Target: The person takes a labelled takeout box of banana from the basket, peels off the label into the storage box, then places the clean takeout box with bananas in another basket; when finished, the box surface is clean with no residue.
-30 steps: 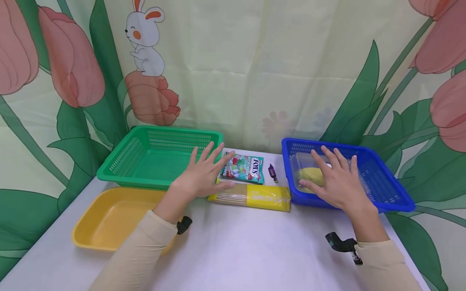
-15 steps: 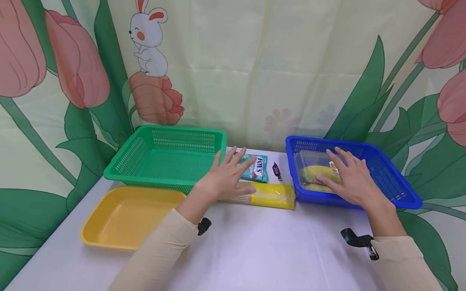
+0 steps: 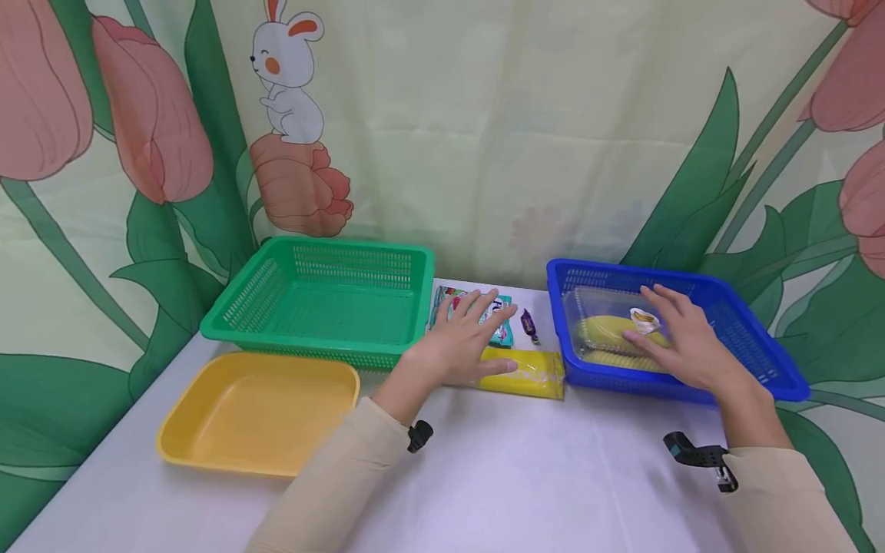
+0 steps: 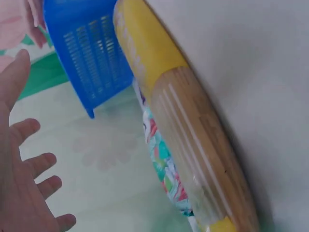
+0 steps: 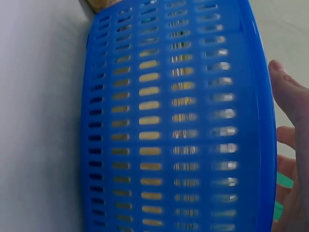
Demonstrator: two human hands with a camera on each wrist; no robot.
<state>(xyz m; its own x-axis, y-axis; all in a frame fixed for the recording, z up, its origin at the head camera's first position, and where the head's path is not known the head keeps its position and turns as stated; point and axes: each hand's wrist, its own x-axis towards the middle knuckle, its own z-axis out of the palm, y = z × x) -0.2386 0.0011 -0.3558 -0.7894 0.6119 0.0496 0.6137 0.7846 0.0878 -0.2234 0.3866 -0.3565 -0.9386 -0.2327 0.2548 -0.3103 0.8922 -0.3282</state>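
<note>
My left hand (image 3: 452, 346) hovers with spread fingers above a yellow-ended noodle packet (image 3: 535, 374) and a teal FOX'S candy bag (image 3: 503, 330), covering part of each. In the left wrist view the packet (image 4: 193, 145) shows long pale sticks under clear film, the candy bag (image 4: 166, 169) behind it. My right hand (image 3: 691, 349), fingers extended, is over the blue basket (image 3: 774, 361). Inside that basket lies a clear plastic box (image 3: 588, 299) with yellow food and a round label, partly behind my fingers. Neither hand holds anything.
At the back left stands a green basket (image 3: 332, 307), with a yellow tray (image 3: 263, 415) in front of it. A small purple wrapped candy (image 3: 528, 326) lies between the candy bag and the blue basket. A printed curtain (image 3: 484, 138) hangs behind the table.
My left hand has moved right, from near the green basket's corner to above the noodle packet and candy bag. My right hand has shifted slightly right, showing more of the plastic box.
</note>
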